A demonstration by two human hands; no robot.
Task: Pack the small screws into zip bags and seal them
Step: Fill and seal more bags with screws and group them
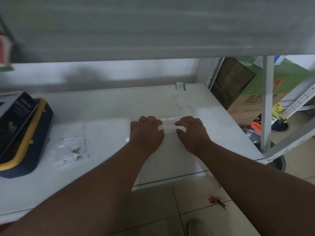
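Head view: left hand [146, 132] and right hand [191, 132], fingers curled, pinching zip bag [168, 125] on shelf [105, 133].

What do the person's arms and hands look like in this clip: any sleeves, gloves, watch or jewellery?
Both forearms are bare as far as the frame shows, with no sleeves in view. The left hand and right hand wear no gloves. No watch, bracelet or ring is visible, though the picture is dim and somewhat blurred.

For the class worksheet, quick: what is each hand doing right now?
Left hand: fingers curled, pressing on the clear zip bag.
Right hand: fingers curled, pressing on the same bag.
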